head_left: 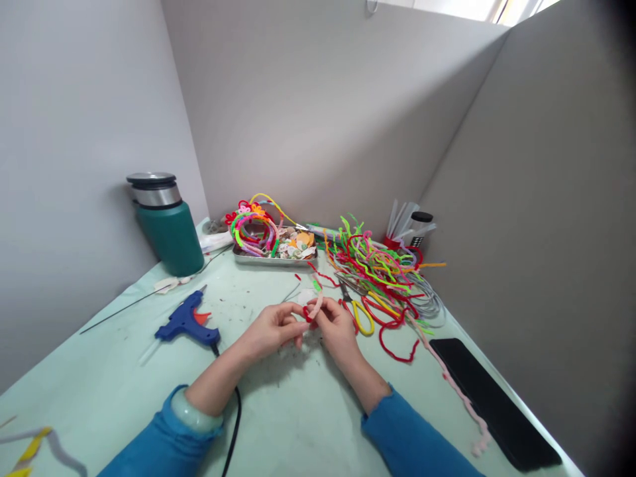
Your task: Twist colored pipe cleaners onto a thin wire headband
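Observation:
My left hand (271, 330) and my right hand (338, 328) meet over the middle of the pale green table (124, 384). Both pinch a small piece made of pink and red pipe cleaner (312, 311) between the fingertips. A green bit sticks up just above it. A long pink pipe cleaner (457, 391) trails off to the right across the table. Both sleeves are blue, and a pale bangle sits on my left wrist.
A blue glue gun (186, 322) lies left of my hands, its black cord running toward me. Yellow-handled scissors (358, 311) and a heap of coloured pipe cleaners (377, 268) lie right. Behind stand a metal tray (271, 257), a green flask (166, 225) and a black phone (491, 401).

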Demonstrator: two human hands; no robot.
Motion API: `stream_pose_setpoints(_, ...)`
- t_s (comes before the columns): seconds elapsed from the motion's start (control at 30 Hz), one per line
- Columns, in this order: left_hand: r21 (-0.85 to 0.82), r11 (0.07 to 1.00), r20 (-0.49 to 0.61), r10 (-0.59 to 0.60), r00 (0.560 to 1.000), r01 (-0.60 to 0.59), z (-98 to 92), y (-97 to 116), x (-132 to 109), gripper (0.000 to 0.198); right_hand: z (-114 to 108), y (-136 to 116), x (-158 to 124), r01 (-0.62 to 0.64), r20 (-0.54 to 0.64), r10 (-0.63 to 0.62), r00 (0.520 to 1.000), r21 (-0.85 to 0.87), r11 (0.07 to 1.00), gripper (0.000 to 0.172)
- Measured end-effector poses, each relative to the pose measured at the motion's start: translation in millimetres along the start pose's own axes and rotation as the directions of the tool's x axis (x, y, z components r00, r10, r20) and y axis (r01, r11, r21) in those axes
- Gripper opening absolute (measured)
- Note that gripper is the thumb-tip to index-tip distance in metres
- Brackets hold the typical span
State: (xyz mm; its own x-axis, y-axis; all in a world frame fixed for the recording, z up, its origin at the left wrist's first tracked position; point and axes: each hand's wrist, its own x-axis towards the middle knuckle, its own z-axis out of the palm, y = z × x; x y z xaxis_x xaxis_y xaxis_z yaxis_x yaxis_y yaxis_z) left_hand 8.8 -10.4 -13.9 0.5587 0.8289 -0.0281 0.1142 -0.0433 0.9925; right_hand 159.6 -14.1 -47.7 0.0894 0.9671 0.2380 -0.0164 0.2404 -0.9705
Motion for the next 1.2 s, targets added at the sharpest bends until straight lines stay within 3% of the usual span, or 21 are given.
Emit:
stream_pose_setpoints(0.1, 0.002, 1.0, -0.053, -0.017, 0.998, 0.017, 0.5, -1, 0, 0.037, -2, 1, 0, 0.016, -0.023, -0.016, 1.0, -0.019, 1.0, 0.017)
stream_pose_setpoints(0.2, 0.024, 0.999, -0.114, -0.025, 0.993, 0.027, 1.0, -4, 2, 0.035, -4, 0, 0, 0.037, -0.122, -0.053, 0.991, -0.129, 0.991, 0.019)
stream_pose_setpoints(0.3, 0.083, 0.996, -0.167, -0.022, 0.986, 0.036, 1.2, -8, 3, 0.032, -6, -6, -2, 0.119, -0.189, -0.172, 0.967, -0.265, 0.957, 0.017)
stream_pose_setpoints(0.4, 0.18, 0.984, -0.181, 0.025, 0.983, 0.008, 0.7, -10, 4, 0.026, -6, -14, -5, 0.255, -0.089, -0.31, 0.946, -0.384, 0.887, 0.017)
stream_pose_setpoints(0.5, 0.346, 0.936, -0.189, 0.131, 0.973, -0.059, -0.2, -12, 3, 0.019, -5, -19, -8, 0.325, 0.009, -0.37, 0.929, -0.497, 0.804, 0.02)
stream_pose_setpoints(0.67, 0.657, 0.745, -0.144, 0.275, 0.951, -0.117, -0.7, -10, 0, 0.019, -2, -20, -10, 0.379, 0.162, -0.363, 0.917, -0.631, 0.677, 0.025)
stream_pose_setpoints(0.93, 0.807, 0.577, -0.082, 0.316, 0.945, -0.124, 0.4, -8, 0, 0.022, 0, -18, -9, 0.4, 0.215, -0.338, 0.916, -0.538, 0.742, 0.012)
stream_pose_setpoints(1.2, 0.738, 0.669, -0.169, 0.304, 0.938, -0.084, 1.9, -4, 0, 0.025, 4, -16, -11, 0.408, 0.159, -0.378, 0.912, -0.457, 0.791, 0.015)
